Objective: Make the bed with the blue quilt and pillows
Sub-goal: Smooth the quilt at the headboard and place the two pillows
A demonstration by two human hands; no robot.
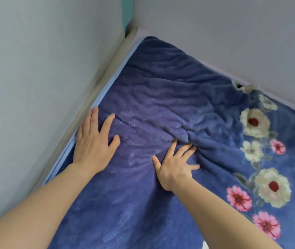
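The blue plush quilt (161, 83) covers the bed into the room's corner, with white and pink flowers printed along its right side. My left hand (92, 141) lies flat, fingers spread, on the quilt next to its light-blue edge by the left wall. My right hand (175, 162) presses flat on the quilt in the middle, fingers spread, with wrinkles bunched just beyond its fingertips. Neither hand grips the fabric. No pillows are in view.
A pale wall (35, 69) runs along the left side of the bed and another wall (233, 33) along the far side; they meet at the corner. A beige bed frame strip (96, 83) shows between the left wall and the quilt.
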